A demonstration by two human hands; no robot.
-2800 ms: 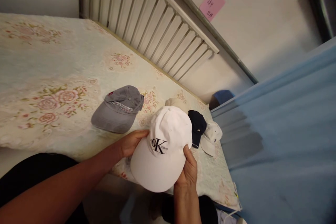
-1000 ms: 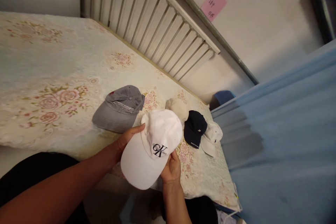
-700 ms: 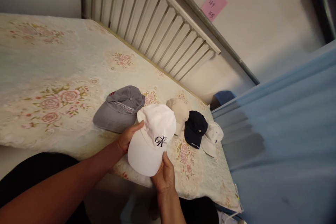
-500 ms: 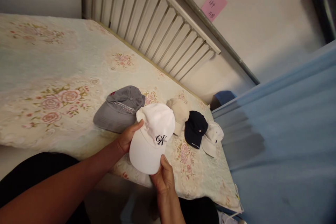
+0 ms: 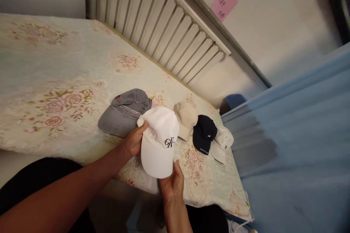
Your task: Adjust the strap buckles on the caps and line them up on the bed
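Both my hands hold a white cap [image 5: 158, 140] with a black logo, just above the near edge of the flowered mattress [image 5: 54, 80]. My left hand [image 5: 133, 140] grips its left side by the crown. My right hand [image 5: 171, 184] pinches the brim from below. The white cap sits between a grey cap [image 5: 123, 111] on its left and a beige cap [image 5: 186, 114] on its right. Further right lie a navy cap [image 5: 203, 133] and a white cap with dark dots [image 5: 222, 143].
A slatted metal bed rail [image 5: 164, 25] runs along the mattress's far side against a wall with a pink note [image 5: 223, 3]. A blue curtain [image 5: 295, 145] hangs at the right. A blue object [image 5: 232, 100] sits by the wall beyond the mattress corner.
The white cap has come down from in front of me toward the mattress, moved left and turned, and now sits between the grey and beige caps. My right hand shifted to the brim.
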